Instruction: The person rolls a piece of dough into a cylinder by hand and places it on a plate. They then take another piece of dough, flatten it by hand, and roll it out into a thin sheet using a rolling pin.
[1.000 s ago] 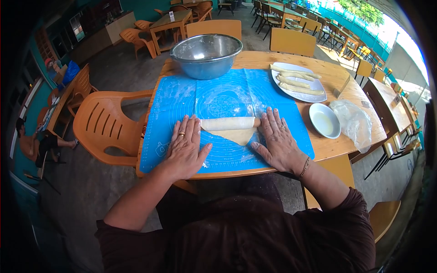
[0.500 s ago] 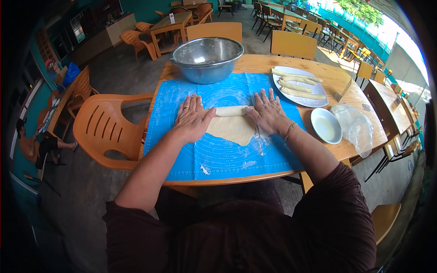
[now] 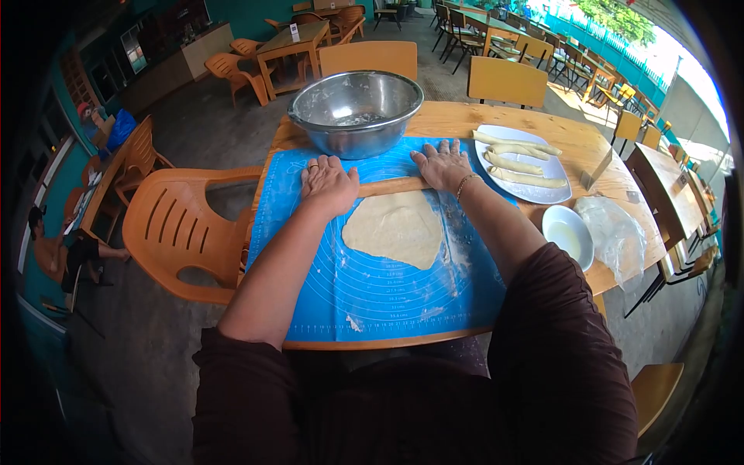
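Note:
A thin wooden rolling pin (image 3: 391, 187) lies crosswise at the far edge of a flat, uneven sheet of dough (image 3: 394, 229). My left hand (image 3: 330, 186) presses on the pin's left end, palm down with the fingers stretched forward. On the opposite end rests my right hand (image 3: 444, 166), flat with its fingers extended. Beneath the dough is a blue silicone mat (image 3: 310, 283) printed with circles and dusted with flour.
A steel mixing bowl (image 3: 356, 139) stands behind the mat. To the right are a white plate (image 3: 535, 190) with several dough rolls, a small white bowl (image 3: 570, 232) and a clear plastic bag (image 3: 616, 240). An orange chair (image 3: 182, 232) touches the table's left side.
Dough that was wrapped around the rolling pin now lies spread flat and larger on the mat. Pin and hands are at its far edge, closer to the steel bowl. The view has shifted slightly.

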A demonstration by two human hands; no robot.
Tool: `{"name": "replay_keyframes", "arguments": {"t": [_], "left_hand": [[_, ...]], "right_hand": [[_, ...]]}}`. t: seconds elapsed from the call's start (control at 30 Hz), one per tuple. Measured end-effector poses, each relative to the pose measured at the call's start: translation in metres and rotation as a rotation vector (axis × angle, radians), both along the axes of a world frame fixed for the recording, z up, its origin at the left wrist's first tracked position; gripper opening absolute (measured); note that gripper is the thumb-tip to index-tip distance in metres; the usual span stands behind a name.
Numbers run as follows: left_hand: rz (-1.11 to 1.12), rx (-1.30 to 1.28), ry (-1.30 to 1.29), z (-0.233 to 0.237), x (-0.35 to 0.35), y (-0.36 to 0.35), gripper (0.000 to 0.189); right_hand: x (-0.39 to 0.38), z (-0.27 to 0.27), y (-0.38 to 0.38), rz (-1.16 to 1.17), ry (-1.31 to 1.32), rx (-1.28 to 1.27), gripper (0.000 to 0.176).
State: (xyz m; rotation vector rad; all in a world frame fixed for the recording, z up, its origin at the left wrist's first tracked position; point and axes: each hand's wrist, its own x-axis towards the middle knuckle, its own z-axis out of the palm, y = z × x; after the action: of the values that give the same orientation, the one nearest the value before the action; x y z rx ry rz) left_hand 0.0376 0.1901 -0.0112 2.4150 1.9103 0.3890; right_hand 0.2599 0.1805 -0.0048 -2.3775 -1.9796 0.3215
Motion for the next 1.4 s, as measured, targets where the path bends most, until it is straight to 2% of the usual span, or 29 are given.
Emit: {"name": "replay_keyframes", "arguments": {"t": [0.07,0.1,0.17,0.2,0.23,0.27,0.33,0.37,0.4,0.43,0.47,0.5,0.53,0.57,0.7,0.77,0.8,0.9,0.97,1.03,1.1,1.17,1.27,1.4], "left_hand": [[0.025,0.051,-0.020,-0.006,0.002,0.008,0.045],[0.025,0.129,-0.046,-0.008,0.003,0.010,0.040],[0.020,0.206,-0.073,-0.013,0.004,0.012,0.035],[-0.044,0.358,-0.076,-0.014,0.004,0.008,0.029],[-0.109,0.510,-0.079,-0.015,0.003,0.004,0.022],[-0.111,0.510,-0.080,-0.015,0.003,0.001,0.022],[-0.391,0.703,-0.165,-0.002,0.006,-0.015,0.011],[-0.387,0.701,-0.165,0.004,0.008,-0.025,0.011],[-0.481,0.576,-0.173,0.011,0.012,-0.037,0.011],[-0.570,0.447,-0.182,0.012,0.015,-0.046,0.011],[-0.564,0.442,-0.183,0.009,0.016,-0.052,0.011],[-0.647,0.349,-0.177,0.006,0.017,-0.058,0.012],[-0.731,0.258,-0.171,0.005,0.017,-0.063,0.014],[-0.722,0.139,-0.091,0.005,0.017,-0.066,0.019],[-0.702,0.025,-0.131,-0.003,0.016,-0.072,0.028],[-0.702,0.200,-0.057,-0.015,0.015,-0.073,0.035],[-0.697,0.203,-0.056,-0.015,0.014,-0.074,0.035],[-0.704,0.168,-0.079,-0.010,0.013,-0.076,0.037],[-0.677,-0.020,-0.098,0.002,0.015,-0.073,0.040],[-0.604,-0.064,-0.090,0.014,0.023,-0.067,0.042],[-0.534,-0.107,-0.086,0.016,0.031,-0.055,0.045],[-0.490,0.150,-0.139,-0.003,0.042,-0.028,0.042],[-0.482,0.113,-0.124,-0.025,0.059,0.007,0.051],[-0.498,0.047,0.005,0.001,0.069,0.008,0.046]], "right_hand": [[0.003,-0.013,0.009,-0.040,-0.002,0.214,0.065],[0.006,-0.015,0.013,-0.042,-0.001,0.213,0.065],[0.014,-0.018,0.022,0.017,0.072,0.423,0.052],[0.013,-0.020,0.021,0.014,0.071,0.422,0.052],[0.011,-0.022,0.021,0.020,0.088,0.580,0.047],[0.010,-0.023,0.020,0.026,0.103,0.739,0.044],[0.008,-0.011,0.014,0.089,0.078,0.732,0.041],[0.006,-0.003,0.009,0.152,0.057,0.721,0.038],[0.003,0.005,0.003,0.157,0.058,0.716,0.038],[0.000,0.013,-0.003,0.226,0.078,0.598,0.031],[-0.003,0.016,-0.007,0.293,0.096,0.479,0.024],[-0.003,0.014,-0.010,0.296,0.097,0.476,0.024],[-0.002,0.012,-0.014,0.454,0.086,0.382,0.023],[0.000,0.011,-0.017,0.606,0.074,0.286,0.022],[0.008,0.002,-0.017,0.601,0.021,0.418,0.028],[0.007,0.009,-0.011,0.435,0.275,0.291,0.033],[0.005,0.018,-0.012,0.441,0.276,0.294,0.033],[-0.001,0.056,-0.024,0.236,0.482,0.129,0.032],[0.006,0.068,-0.023,0.251,0.561,0.083,0.033],[0.007,0.089,-0.037,0.233,0.660,0.013,0.030],[0.016,0.087,-0.040,0.290,0.614,0.117,0.031],[0.024,0.088,-0.048,0.339,0.591,0.248,0.026],[0.032,0.080,-0.070,0.307,0.661,0.327,0.023],[0.042,0.076,-0.109,0.216,0.743,0.226,0.022]]}}
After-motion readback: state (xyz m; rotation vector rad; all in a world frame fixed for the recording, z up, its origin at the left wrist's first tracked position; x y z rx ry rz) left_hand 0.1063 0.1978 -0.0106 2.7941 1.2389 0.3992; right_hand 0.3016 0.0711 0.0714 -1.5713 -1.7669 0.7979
